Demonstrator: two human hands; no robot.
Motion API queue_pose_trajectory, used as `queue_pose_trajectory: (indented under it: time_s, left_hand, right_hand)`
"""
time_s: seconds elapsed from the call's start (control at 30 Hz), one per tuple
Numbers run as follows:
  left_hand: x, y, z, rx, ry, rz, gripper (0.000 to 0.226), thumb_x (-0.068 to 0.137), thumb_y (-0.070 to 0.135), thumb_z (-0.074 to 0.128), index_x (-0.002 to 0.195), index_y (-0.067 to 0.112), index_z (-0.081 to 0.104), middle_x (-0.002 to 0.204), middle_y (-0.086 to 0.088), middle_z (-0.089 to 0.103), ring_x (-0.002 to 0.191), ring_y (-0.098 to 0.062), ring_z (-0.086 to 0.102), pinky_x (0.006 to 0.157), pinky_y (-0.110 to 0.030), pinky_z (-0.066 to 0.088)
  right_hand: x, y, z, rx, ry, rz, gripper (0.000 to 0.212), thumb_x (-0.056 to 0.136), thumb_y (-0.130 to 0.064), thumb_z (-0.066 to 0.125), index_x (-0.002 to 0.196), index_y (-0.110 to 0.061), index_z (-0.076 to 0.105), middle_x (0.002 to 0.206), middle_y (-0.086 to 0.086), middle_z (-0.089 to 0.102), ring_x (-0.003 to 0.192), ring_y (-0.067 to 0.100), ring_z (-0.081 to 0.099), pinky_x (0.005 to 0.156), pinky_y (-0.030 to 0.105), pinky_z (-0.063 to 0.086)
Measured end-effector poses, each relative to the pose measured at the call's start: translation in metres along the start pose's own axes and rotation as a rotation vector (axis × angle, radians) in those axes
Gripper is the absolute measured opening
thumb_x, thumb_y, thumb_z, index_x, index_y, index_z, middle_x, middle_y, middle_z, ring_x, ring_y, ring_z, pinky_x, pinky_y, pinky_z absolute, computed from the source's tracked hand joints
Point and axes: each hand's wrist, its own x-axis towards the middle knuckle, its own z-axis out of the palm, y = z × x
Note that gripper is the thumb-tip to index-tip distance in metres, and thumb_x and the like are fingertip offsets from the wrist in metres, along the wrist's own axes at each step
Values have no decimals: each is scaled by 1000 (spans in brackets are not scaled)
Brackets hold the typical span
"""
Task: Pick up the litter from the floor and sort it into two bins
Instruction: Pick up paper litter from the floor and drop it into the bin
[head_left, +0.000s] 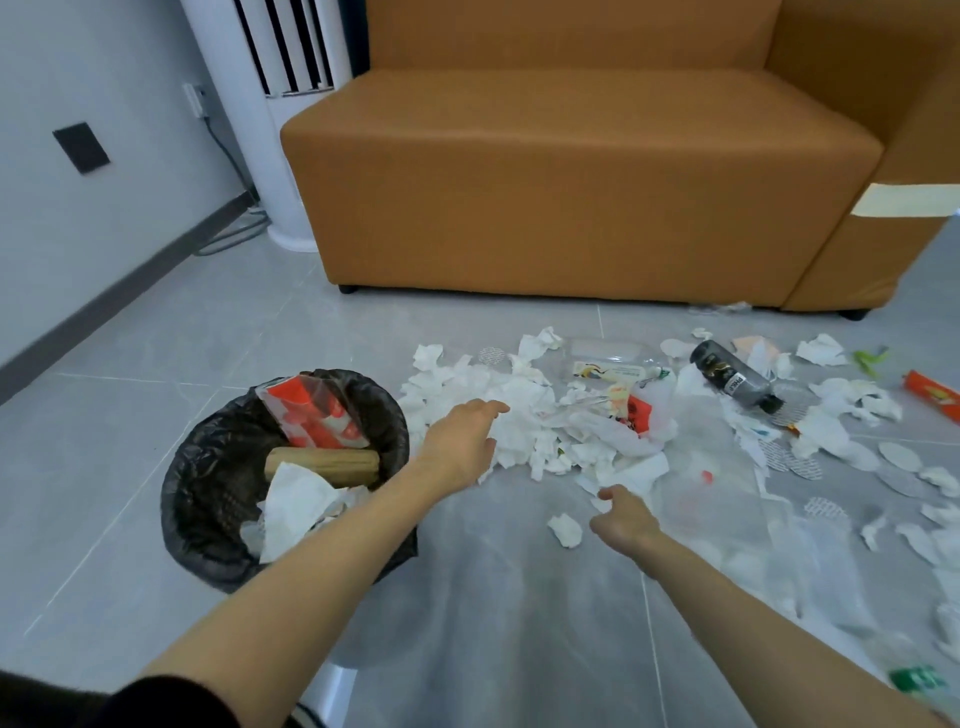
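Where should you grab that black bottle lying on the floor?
Around the middle of the black bottle, coming down from above. It lies on its side among tissues, so its round body is bare on top and fingers can wrap across its narrow width. The right hand is nearer.

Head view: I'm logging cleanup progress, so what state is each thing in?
bin: lined, open, partly filled.
tissue pile: crumpled, on the floor.
dark bottle: lying on its side among the litter.
left hand: open, stretched out over the tissue pile.
right hand: low over the floor, fingers hidden, grip unclear.
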Motion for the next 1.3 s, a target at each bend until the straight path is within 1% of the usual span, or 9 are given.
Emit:
queue_pose_trajectory:
  time_s: [0.07,0.17,0.37,0.57,0.67,0.8,0.93,1.17,1.3]
  left_hand:
    - [5,3,18,-4,-49,-22,52,96,14,45,144,20,30,146,-4,35,131,-24,38,99,-37,41]
    - [17,0,41,-37,-109,-59,56,96,17,45,147,20,24,152,-5,24,136,-26,31,105,-39,37]
    - [49,-8,63,20,-222,-148,66,96,24,47,151,24,10,159,-4,-8,145,-32,4,112,-44,29]
    - [77,-15,87,183,-334,-136,75,97,22,46,149,35,-7,157,-5,-19,144,-34,-14,115,-43,25]
    - [84,-20,97,239,-376,-98,78,96,23,46,149,30,-9,159,-5,-6,145,-35,-9,118,-43,13]
    - [87,-29,115,254,-457,-52,83,92,23,53,150,23,-5,148,-9,30,142,-31,15,117,-41,17]
    - [79,-35,133,156,-424,-38,79,90,14,54,151,18,4,143,-9,36,131,-28,32,107,-33,32]
    - [58,-27,147,242,-364,-51,36,89,11,56,123,23,55,123,-3,56,119,-22,44,93,-30,37]
    - [47,-21,141,32,-248,-108,26,90,8,49,108,17,65,114,-4,60,109,-23,53,85,-32,44]
  right_hand:
    - [4,10,0,-56,69,41,55,90,-14,49,142,-19,31,153,11,16,135,35,22,109,35,25]
    - [15,17,-4,-31,176,76,59,90,-16,51,144,-23,26,157,9,-1,136,37,15,105,33,28]
    - [49,-1,-14,-95,357,-131,68,86,-10,55,145,-21,23,158,7,-2,140,35,8,100,40,36]
    - [93,-15,-13,-222,257,-145,75,85,-12,57,146,-30,17,158,3,3,140,34,10,100,46,37]
    - [108,-5,-6,-263,143,-80,80,88,-14,55,149,-33,7,158,1,7,138,35,17,102,47,34]
    - [117,12,4,-382,77,-54,84,88,-21,57,151,-26,1,153,4,20,136,32,25,103,44,36]
    - [118,21,18,-442,85,-90,74,85,-13,57,146,-21,17,137,6,46,117,27,54,88,33,48]
    - [109,32,25,-476,132,-131,55,88,-14,54,139,-28,39,130,1,54,121,22,51,90,29,45]
    - [101,27,15,-355,216,-165,46,88,-12,50,134,-22,47,120,6,61,110,26,57,77,31,47]
